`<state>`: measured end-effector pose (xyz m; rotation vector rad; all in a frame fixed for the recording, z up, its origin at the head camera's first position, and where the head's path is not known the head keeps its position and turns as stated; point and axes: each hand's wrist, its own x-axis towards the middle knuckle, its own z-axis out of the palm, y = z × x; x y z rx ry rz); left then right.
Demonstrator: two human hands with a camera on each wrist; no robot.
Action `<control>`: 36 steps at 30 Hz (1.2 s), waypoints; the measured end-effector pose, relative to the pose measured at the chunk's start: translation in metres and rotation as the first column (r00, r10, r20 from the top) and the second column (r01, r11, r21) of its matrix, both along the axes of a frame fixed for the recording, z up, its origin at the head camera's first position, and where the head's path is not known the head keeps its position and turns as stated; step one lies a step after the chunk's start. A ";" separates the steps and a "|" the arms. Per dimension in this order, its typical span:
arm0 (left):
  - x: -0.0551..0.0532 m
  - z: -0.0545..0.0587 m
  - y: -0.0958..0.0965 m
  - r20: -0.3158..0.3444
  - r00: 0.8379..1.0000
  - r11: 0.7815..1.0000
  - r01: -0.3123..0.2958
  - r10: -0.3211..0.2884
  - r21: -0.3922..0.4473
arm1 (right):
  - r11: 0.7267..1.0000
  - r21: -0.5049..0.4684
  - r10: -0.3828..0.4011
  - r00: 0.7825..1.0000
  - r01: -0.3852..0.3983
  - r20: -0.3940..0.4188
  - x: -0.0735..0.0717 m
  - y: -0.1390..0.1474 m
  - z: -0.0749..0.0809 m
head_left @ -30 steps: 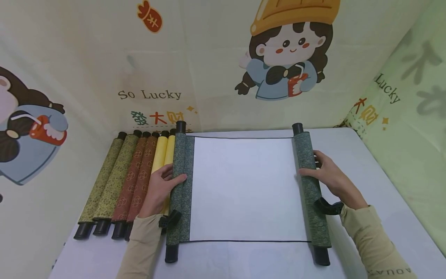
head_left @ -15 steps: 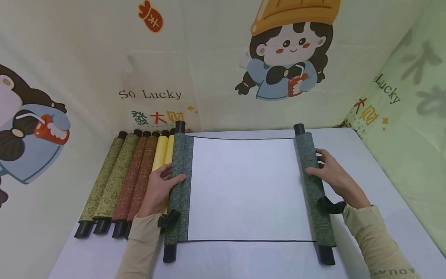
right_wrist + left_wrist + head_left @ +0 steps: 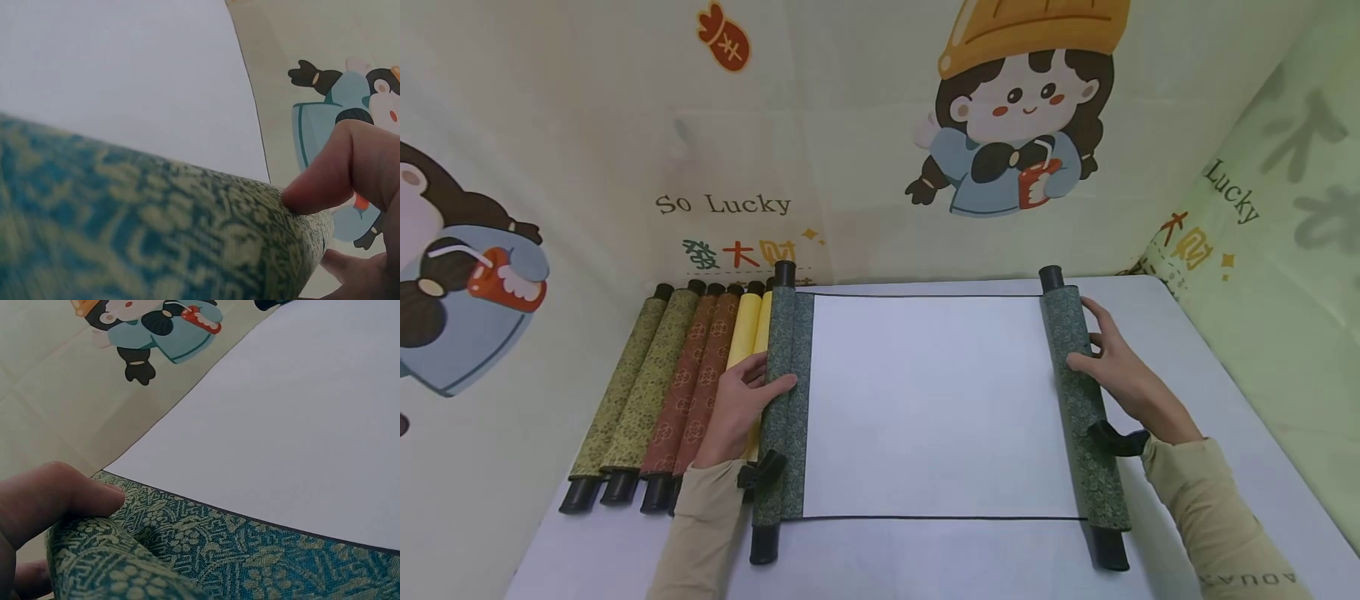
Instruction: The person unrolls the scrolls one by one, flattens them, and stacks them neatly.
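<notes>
A scroll with blue-green patterned fabric and black rod ends lies partly unrolled, its blank white sheet (image 3: 936, 408) spread between two rolled ends. My left hand (image 3: 741, 408) grips the left roll (image 3: 775, 433), thumb over the top and fingers behind its left side. In the left wrist view the thumb (image 3: 94, 495) presses on the patterned fabric (image 3: 187, 544). On the other side my right hand (image 3: 1131, 375) holds the thicker right roll (image 3: 1086, 417) between thumb and fingers. The right wrist view shows the thumb (image 3: 325, 178) on top of that roll (image 3: 187, 212).
Left of the scroll, several rolled scrolls lie side by side: olive-green (image 3: 643, 383), red-brown (image 3: 711, 375) and yellow (image 3: 745, 329). They rest on a white table (image 3: 865, 562). A cartoon-printed cloth (image 3: 865, 167) hangs behind the table's back edge.
The right hand and right roll have moved to the right, turning the roll and widening the white sheet. The left hand and left roll have shifted slightly left.
</notes>
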<state>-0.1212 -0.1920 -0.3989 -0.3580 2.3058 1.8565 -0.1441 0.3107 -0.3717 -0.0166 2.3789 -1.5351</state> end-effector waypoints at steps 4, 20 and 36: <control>0.000 0.000 -0.001 0.004 1.000 1.000 0.001 -0.001 -0.002 | 1.000 -0.022 0.017 1.000 -0.017 -0.022 0.000 0.001 -0.001; -0.002 -0.004 -0.001 0.010 1.000 1.000 -0.006 0.006 -0.012 | 0.996 0.082 -0.021 0.999 0.018 0.040 -0.004 -0.005 -0.004; -0.002 -0.003 -0.001 -0.008 1.000 1.000 -0.010 0.010 -0.014 | 0.985 0.174 -0.010 1.000 0.010 -0.003 -0.004 0.005 -0.007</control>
